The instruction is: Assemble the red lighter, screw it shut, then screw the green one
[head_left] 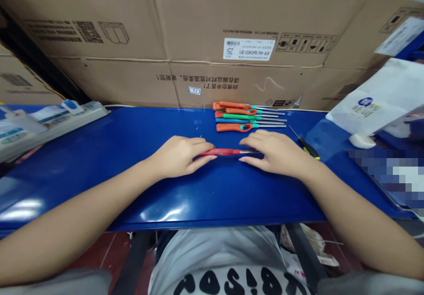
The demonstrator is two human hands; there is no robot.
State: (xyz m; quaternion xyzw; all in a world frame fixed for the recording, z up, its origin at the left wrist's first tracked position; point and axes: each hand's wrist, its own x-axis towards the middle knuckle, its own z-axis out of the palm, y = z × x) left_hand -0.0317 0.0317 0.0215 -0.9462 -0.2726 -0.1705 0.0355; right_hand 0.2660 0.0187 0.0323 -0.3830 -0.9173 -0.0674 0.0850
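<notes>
A red long-reach lighter lies crosswise in front of me, with its thin metal rod pointing right. My left hand is closed on the handle end, thumb in front and fingers behind. Around the rod, my right hand has its thumb and fingers apart; the rod's tip is hidden beneath that hand. Just beyond my hands, several more lighters rest side by side, including an orange one, a green one and a blue one, all with their rods toward the right.
A screwdriver with a black and yellow handle lies beside my right wrist. At the right are a white paper bag and a white lump. A power strip sits left. A large cardboard box stands behind the blue table.
</notes>
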